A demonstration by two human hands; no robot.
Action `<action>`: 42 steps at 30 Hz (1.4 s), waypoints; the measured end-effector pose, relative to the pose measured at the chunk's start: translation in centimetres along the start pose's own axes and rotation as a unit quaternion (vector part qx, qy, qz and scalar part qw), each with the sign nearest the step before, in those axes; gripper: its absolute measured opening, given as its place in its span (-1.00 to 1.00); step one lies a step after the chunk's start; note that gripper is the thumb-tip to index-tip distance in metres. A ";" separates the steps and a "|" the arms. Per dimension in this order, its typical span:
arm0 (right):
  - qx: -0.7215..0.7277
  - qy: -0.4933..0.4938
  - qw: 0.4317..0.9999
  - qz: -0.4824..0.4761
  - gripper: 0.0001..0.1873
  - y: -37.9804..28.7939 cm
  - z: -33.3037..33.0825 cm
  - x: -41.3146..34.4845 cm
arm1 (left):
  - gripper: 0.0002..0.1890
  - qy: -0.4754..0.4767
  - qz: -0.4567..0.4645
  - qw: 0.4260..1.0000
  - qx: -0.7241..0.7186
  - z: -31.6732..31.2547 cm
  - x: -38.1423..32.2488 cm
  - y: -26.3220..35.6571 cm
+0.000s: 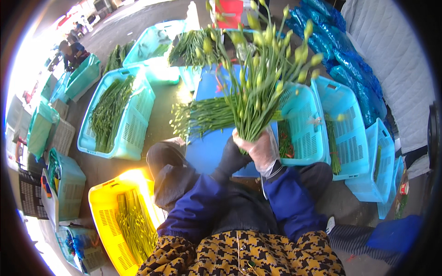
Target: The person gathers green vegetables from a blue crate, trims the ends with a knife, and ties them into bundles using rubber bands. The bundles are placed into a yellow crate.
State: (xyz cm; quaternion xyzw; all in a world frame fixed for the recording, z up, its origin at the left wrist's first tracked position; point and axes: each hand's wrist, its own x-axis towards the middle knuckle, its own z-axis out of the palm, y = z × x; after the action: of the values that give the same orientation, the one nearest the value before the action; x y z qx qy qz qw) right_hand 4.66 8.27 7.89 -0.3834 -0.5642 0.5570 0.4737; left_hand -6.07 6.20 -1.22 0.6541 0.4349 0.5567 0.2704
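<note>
My right hand [259,148], in a clear plastic glove, is closed round the lower stems of an upright bunch of budded green flower stalks [255,100]. The yellow-green bud ends fan out away from me. My left hand [232,155], dark-gloved, is beside the stem ends, partly behind the right hand; its fingers are hard to make out. Behind the bunch, more budded stalks [210,115] lie crosswise on a blue board [203,151], their buds pointing left.
Turquoise crates [134,127] with green stalks stand at left and right [307,138]. A yellow crate [103,214] of stalks is at lower left. Blue plastic bags [355,79] lie at upper right beside a quilted white cover [393,69]. Another person [74,51] crouches by crates at far left.
</note>
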 end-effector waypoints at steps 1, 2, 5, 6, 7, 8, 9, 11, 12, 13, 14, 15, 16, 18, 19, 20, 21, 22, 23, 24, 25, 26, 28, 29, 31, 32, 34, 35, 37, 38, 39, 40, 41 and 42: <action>0.024 -0.023 0.999 -0.034 -0.80 -0.8 0.0 0.4 | -0.25 0.023 -0.003 1.000 -0.017 -0.2 0.1 1.0; 0.035 -0.022 0.999 -0.007 -0.79 -1.0 0.1 0.5 | -0.25 0.008 -0.082 0.995 -0.052 -0.3 -0.2 1.6; 0.035 -0.010 0.999 0.008 -0.75 -1.5 0.5 1.3 | -0.23 -0.047 -0.311 0.939 -0.141 -0.9 0.6 2.9; 0.046 -0.015 0.998 0.040 -0.75 -1.8 1.4 1.5 | -0.28 -0.020 -0.282 0.949 -0.140 -0.9 -0.2 0.5; 0.050 -0.010 0.996 0.071 -0.75 -2.1 1.6 1.8 | -0.33 -0.010 -0.271 0.948 -0.167 -0.5 -0.6 -0.3; 0.047 -0.016 0.994 0.092 -0.75 -2.1 1.7 2.2 | -0.38 -0.002 -0.260 0.946 -0.195 -0.1 -1.1 -1.1; 0.055 -0.021 0.991 0.119 -0.72 -1.2 1.0 2.8 | -0.43 -0.009 -0.268 0.931 -0.246 0.2 -0.5 0.4; 0.066 -0.056 0.985 0.146 -0.67 -0.4 0.4 3.4 | -0.52 -0.037 -0.304 0.898 -0.315 -0.2 -0.1 2.0; 0.077 -0.070 0.980 0.170 -0.63 -0.3 -0.1 3.4 | -0.57 -0.063 -0.332 0.877 -0.340 -0.5 -0.2 2.2; 0.088 -0.082 0.974 0.194 -0.58 -0.2 -0.7 3.4 | -0.61 -0.089 -0.360 0.854 -0.364 -0.8 -0.3 2.5; 0.054 -0.100 0.969 0.219 -0.43 1.3 -1.8 3.6 | -0.66 -0.107 -0.385 0.818 -0.414 -0.9 -0.4 3.0; -0.012 -0.092 0.974 0.206 -0.39 2.3 -2.1 3.3 | -0.68 -0.087 -0.425 0.763 -0.479 -1.0 -1.2 2.5; -0.082 -0.078 0.975 0.190 -0.35 3.0 -2.6 2.9 | -0.69 -0.071 -0.459 0.700 -0.543 -0.6 -2.1 1.6; -0.161 -0.086 0.973 0.139 -0.23 5.8 -4.5 1.6 | -0.74 -0.057 -0.489 0.618 -0.613 0.1 -3.5 0.2; -0.180 -0.109 0.974 0.081 -0.27 6.0 -4.8 0.7 | -0.75 -0.039 -0.475 0.639 -0.603 0.3 -4.2 -0.4; -0.172 -0.105 0.974 0.108 -0.27 6.0 -5.4 -0.9 | -0.76 -0.021 -0.461 0.660 -0.593 0.5 -5.1 -0.9; -0.166 -0.096 0.972 0.136 -0.28 4.5 -5.5 -2.8 | -0.76 -0.007 -0.447 0.678 -0.583 0.8 -5.3 -1.2; -0.218 -0.079 0.963 0.138 -0.26 4.8 -6.4 -4.5 | -0.70 -0.005 -0.474 0.645 -0.599 0.6 -4.4 -0.1; -0.266 -0.073 0.951 0.138 -0.25 5.2 -6.6 -5.9 | -0.67 0.005 -0.460 0.655 -0.599 0.6 -4.7 -0.8; -0.267 -0.073 0.954 0.113 -0.16 5.5 -6.4 -7.4 | -0.64 0.016 -0.446 0.665 -0.599 0.9 -5.2 -2.3; -0.272 -0.094 0.952 0.107 0.05 5.2 -5.9 -8.2 | -0.61 0.021 -0.433 0.674 -0.599 0.9 -4.8 -2.1; -0.320 -0.124 0.925 0.165 0.16 4.4 -5.7 -9.0 | -0.56 0.040 -0.448 0.680 -0.579 1.1 -4.8 -1.6; -0.382 -0.144 0.885 0.223 0.39 3.5 -3.8 -9.8 | -0.57 0.052 -0.458 0.683 -0.566 1.5 -4.3 -0.8; -0.395 -0.122 0.886 0.208 0.38 4.2 -3.3 -10.3 | -0.58 0.057 -0.463 0.685 -0.559 1.6 -4.3 -0.7; -0.392 -0.100 0.892 0.201 0.23 5.2 -3.1 -10.8 | -0.57 0.042 -0.461 0.702 -0.542 1.3 -4.2 -0.4; -0.392 -0.110 0.889 0.211 0.14 5.4 -3.3 -10.7 | -0.59 0.052 -0.456 0.711 -0.533 1.5 -4.1 -0.1; -0.392 -0.132 0.881 0.230 -0.02 5.5 -3.4 -10.4 | -0.61 0.065 -0.444 0.714 -0.537 1.7 -4.0 0.3; -0.404 -0.129 0.876 0.228 -0.06 5.3 -3.2 -10.3 | -0.62 0.070 -0.445 0.703 -0.550 1.7 -4.1 0.5; -0.432 -0.121 0.865 0.224 -0.16 4.6 -3.1 -10.3 | -0.64 0.080 -0.443 0.680 -0.579 1.9 -4.1 1.2; -0.434 -0.130 0.870 0.197 -0.17 4.3 -3.1 -10.4 | -0.66 0.061 -0.445 0.683 -0.576 1.8 -4.0 1.1; -0.434 -0.140 0.874 0.169 -0.18 4.0 -3.2 -10.5 | -0.68 0.041 -0.448 0.687 -0.571 1.4 -3.9 1.0; -0.433 -0.151 0.877 0.142 -0.20 3.5 -3.3 -10.5 | -0.69 0.021 -0.451 0.690 -0.566 1.1 -3.9 1.0; -0.460 -0.192 0.856 0.139 -0.25 2.6 -4.1 -9.8 | -0.71 0.021 -0.454 0.687 -0.566 1.0 -3.9 1.0; -0.483 -0.235 0.832 0.135 -0.31 0.7 -5.1 -8.3 | -0.72 0.022 -0.457 0.686 -0.565 0.5 -3.7 1.4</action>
State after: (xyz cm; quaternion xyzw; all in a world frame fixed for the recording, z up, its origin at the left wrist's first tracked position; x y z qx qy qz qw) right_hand 11.67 1.71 5.91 -0.4933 -0.7985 0.3451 0.0010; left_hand -5.23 2.39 -2.03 0.0852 0.2888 0.5186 0.8003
